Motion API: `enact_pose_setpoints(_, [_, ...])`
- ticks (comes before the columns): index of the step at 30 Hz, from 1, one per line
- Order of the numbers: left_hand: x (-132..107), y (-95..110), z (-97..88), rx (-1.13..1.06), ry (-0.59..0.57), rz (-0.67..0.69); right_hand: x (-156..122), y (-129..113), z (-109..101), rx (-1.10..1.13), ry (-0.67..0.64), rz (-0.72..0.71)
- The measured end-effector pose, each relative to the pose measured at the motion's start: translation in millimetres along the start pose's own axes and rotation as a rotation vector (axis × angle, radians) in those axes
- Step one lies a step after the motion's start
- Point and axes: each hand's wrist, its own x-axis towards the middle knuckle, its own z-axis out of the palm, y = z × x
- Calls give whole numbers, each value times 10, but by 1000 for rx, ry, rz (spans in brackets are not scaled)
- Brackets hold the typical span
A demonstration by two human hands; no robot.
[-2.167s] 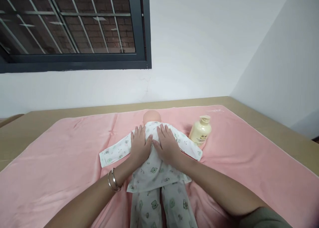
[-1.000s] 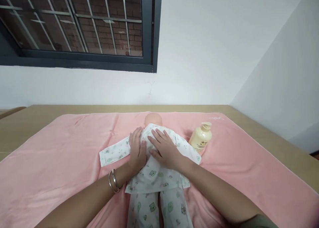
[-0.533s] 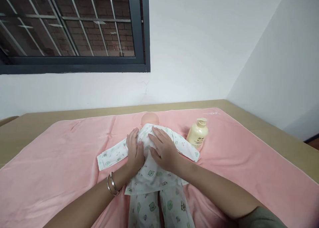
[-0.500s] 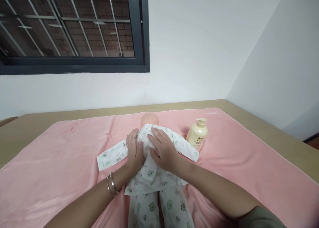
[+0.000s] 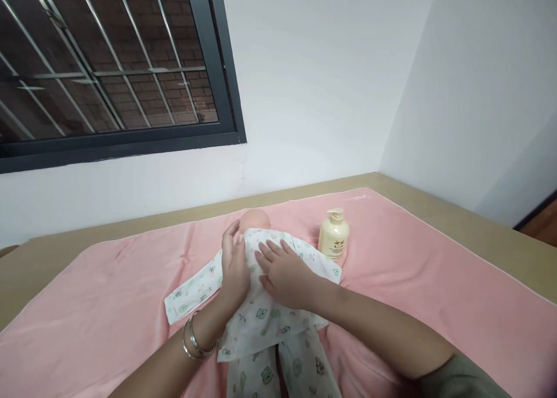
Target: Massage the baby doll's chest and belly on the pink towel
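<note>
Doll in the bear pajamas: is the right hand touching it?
Touching. The head view shows the right hand lying flat with fingers spread on the back of the doll, palm pressed against the cloth with no gap.

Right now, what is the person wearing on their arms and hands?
Both hands are bare, with no gloves. The left hand has thin silver bangles at its wrist. The right hand has a bare forearm, and a grey-green sleeve starts near the elbow.

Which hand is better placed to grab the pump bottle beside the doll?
Right, probably. The right hand lies flat on the doll, on the side nearer the pump bottle, which stands upright on the pink blanket. The left hand would have to cross over it.
</note>
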Motion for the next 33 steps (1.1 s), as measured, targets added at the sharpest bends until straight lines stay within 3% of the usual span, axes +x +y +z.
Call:
enact_pose_setpoints(2, [92,184,165,-253,-81,-283,-41,61,-262,-55,-22,66])
enact_pose_setpoints(5, [216,374,432,-626,-381,-882,-112,296,-697,-166,35,244])
enact_pose_setpoints(7, [263,446,622,-787,-529,-1077,-158,514,-927,-238,18,399])
enact_pose_setpoints(12, [310,487,1083,-921,-530,-1144,-237,903,-1157,-242,-167,607])
enact_pose_setpoints(16, [320,413,1313,-912,-506,-1171,-224,914,-1160,-269,-254,664])
enact_pose_setpoints(19, [260,354,1370,-869,-506,-1153,-173,871,-1143,-339,-270,691])
enact_pose_setpoints(21, [189,332,1356,-863,-550,-1137,-140,847,-1121,-359,-251,715])
enact_pose_setpoints(24, [60,305,1276,-811,-714,-1183,-116,814,-1073,-442,-206,670])
enact_pose_setpoints(28, [-91,233,1063,-682,-860,-1244,-122,782,-1022,-549,-196,590])
enact_pose_setpoints(30, [-126,197,901,-664,-859,-1255,-113,773,-997,-539,-162,596])
enact_pose_setpoints(33, [-131,215,607,-704,-781,-1242,-43,727,-894,-527,48,665])
